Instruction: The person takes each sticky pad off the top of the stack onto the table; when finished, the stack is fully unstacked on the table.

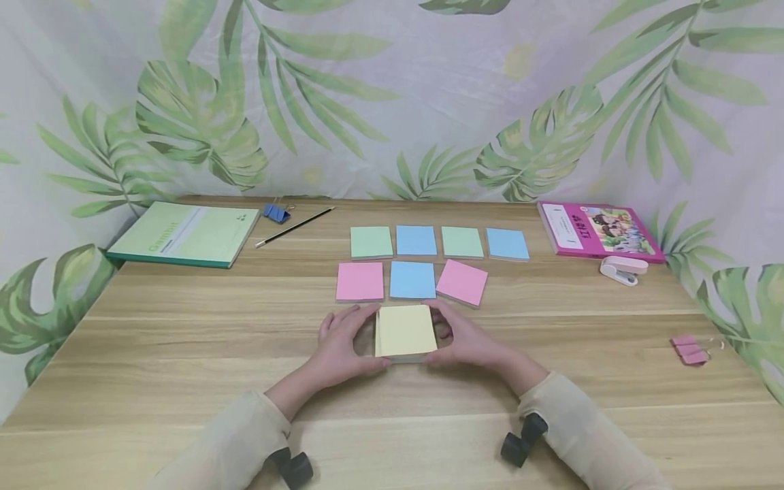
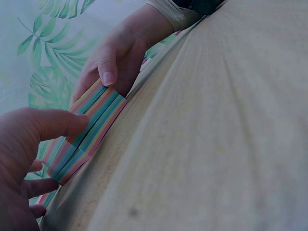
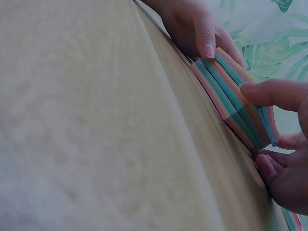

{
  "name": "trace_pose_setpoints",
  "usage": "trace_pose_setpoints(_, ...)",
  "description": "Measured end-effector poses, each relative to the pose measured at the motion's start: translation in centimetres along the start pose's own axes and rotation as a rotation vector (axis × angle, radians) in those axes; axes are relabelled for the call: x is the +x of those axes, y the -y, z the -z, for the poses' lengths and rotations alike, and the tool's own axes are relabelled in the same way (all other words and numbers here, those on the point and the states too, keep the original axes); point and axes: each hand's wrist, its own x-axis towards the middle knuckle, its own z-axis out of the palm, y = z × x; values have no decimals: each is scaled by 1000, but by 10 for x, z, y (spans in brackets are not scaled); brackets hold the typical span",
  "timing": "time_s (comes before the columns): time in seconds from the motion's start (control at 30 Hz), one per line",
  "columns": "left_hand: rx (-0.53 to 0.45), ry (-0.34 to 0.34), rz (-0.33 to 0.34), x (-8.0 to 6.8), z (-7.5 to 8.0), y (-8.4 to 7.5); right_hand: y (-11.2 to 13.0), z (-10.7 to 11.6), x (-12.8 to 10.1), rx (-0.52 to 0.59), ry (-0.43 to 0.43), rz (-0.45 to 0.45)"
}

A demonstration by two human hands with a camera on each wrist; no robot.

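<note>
A stack of sticky note pads (image 1: 405, 331) with a yellow top stands at the middle of the table; its sides show coloured stripes in the left wrist view. My left hand (image 1: 344, 346) grips the stack's left side, thumb at the near corner and fingers toward the far one. From the right side my right hand (image 1: 468, 338) holds the same stack, its thumb (image 3: 269, 92) on the striped near face. Just beyond lie a pink pad (image 1: 360, 281), a blue pad (image 1: 413, 280) and a second pink pad (image 1: 462, 282), turned askew.
Behind these runs a row of green pads (image 1: 371, 242) and blue pads (image 1: 416, 240). A green book (image 1: 184, 233), blue binder clip (image 1: 277, 212) and pencil (image 1: 295, 226) lie back left. Rightward are a pink book (image 1: 600, 230), stapler (image 1: 623, 269) and pink binder clip (image 1: 690, 350).
</note>
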Motion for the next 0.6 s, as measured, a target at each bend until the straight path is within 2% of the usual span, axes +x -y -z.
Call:
trace_pose_setpoints(0.13, 16, 3, -1, 0, -1, 0, -3, 7, -4, 146, 36, 1)
trace_pose_setpoints(0.33, 31, 6, 6, 0, -2, 1, -4, 17, -20, 370, 45, -95)
trace_pose_setpoints(0.5, 32, 2, -2, 0, -3, 2, -6, 34, -34, 548, 38, -69)
trace_pose_setpoints(0.6, 30, 1, -6, 0, -3, 3, -9, 50, -43, 564, -19, -60)
